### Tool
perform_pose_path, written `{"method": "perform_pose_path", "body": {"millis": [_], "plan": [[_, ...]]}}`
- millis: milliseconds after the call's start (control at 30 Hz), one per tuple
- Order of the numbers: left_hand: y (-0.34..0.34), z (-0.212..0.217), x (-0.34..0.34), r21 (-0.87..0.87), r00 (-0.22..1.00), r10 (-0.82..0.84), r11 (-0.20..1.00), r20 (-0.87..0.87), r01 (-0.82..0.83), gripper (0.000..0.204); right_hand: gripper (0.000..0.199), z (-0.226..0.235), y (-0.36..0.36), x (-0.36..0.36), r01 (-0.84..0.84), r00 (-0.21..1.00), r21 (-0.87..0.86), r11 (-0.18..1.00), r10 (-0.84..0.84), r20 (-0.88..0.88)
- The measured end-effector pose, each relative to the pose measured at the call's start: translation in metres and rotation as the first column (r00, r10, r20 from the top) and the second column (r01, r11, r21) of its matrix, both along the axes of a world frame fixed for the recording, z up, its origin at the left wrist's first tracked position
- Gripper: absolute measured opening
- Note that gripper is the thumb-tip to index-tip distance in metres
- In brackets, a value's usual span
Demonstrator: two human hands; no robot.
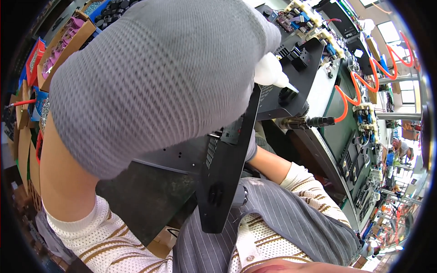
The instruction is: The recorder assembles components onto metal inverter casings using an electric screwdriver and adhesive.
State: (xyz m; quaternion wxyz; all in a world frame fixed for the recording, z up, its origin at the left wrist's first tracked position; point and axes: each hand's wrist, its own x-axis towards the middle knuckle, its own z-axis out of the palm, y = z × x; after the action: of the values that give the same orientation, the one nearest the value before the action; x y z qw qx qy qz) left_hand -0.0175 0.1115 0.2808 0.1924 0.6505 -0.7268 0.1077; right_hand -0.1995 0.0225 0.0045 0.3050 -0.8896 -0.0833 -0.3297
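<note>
My left hand, in a grey knit glove, fills the upper left, very close to the camera. From its right side a white tapered tip points down at a round black part on a black metal sheet; whether it is a glove fingertip or a nozzle I cannot make out. Below stands a long black metal panel with slots and cutouts, slanting down to my lap. My right hand, also in grey, is beside and partly behind this panel, fingers hidden. A dark plate with holes joins the panel's left side.
An orange coiled air hose ends in a metal connector near the bench edge. Electronic boards line the back. To the left are cardboard boxes with purple parts and a bin of black parts.
</note>
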Motion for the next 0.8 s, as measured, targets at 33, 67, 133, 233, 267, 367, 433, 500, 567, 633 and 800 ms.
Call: {"method": "perform_pose_path", "body": {"millis": [33, 67, 133, 233, 267, 367, 433, 500, 567, 633, 800], "plan": [[0.002, -0.001, -0.001, 0.013, 1.000, 0.001, 1.000, -0.031, -0.001, 0.028, 0.021, -0.003, 0.002, 0.001, -0.009, 0.999, 0.049, 0.999, 0.011, -0.052], [0.005, -0.004, 0.000, 0.031, 0.997, 0.010, 0.999, -0.082, -0.007, 0.029, 0.021, -0.003, 0.000, -0.002, -0.010, 0.997, 0.048, 0.999, 0.013, -0.077], [0.011, -0.014, 0.009, 0.070, 0.947, 0.072, 0.996, -0.313, -0.052, 0.029, 0.021, -0.003, -0.001, -0.004, -0.006, 0.995, -0.002, 1.000, 0.006, -0.096], [0.028, -0.042, 0.028, -0.033, 0.682, 0.117, 0.979, -0.722, -0.203, 0.032, 0.022, 0.003, -0.003, -0.008, 0.003, 0.993, -0.013, 1.000, -0.005, -0.116], [0.047, -0.043, 0.049, 0.077, 0.477, 0.160, 0.979, -0.865, -0.188, 0.038, 0.022, 0.005, -0.002, -0.007, -0.006, 0.984, 0.158, 0.987, 0.034, -0.174], [0.117, -0.084, 0.070, 0.068, 0.080, 0.099, 0.944, -0.992, -0.323, 0.036, 0.021, 0.011, -0.004, -0.004, -0.066, 0.996, -0.099, 0.993, 0.059, -0.072], [0.175, -0.112, 0.080, -0.140, -0.126, -0.189, 0.937, -0.974, -0.320, 0.034, 0.021, 0.013, -0.004, -0.001, -0.054, 0.998, -0.069, 0.996, 0.052, -0.025], [0.228, -0.137, 0.091, -0.140, -0.240, -0.266, 0.887, -0.933, -0.439, 0.033, 0.020, 0.013, -0.003, 0.000, -0.060, 0.996, -0.079, 0.995, 0.065, 0.058], [0.265, -0.160, 0.093, 0.065, -0.091, -0.006, 0.652, -0.996, -0.755, 0.039, 0.017, 0.014, -0.002, -0.001, -0.018, 0.998, -0.062, 0.998, 0.022, 0.064], [0.290, -0.174, 0.089, 0.247, 0.012, 0.559, 0.385, -0.829, -0.889, 0.039, 0.017, 0.015, -0.002, -0.002, -0.005, 1.000, -0.064, 0.998, 0.005, 0.003], [0.307, -0.190, 0.065, 0.156, -0.053, 0.987, -0.077, 0.151, -0.985, 0.057, 0.016, 0.019, -0.002, -0.001, -0.034, 0.999, -0.038, 0.999, 0.033, -0.014]]}}
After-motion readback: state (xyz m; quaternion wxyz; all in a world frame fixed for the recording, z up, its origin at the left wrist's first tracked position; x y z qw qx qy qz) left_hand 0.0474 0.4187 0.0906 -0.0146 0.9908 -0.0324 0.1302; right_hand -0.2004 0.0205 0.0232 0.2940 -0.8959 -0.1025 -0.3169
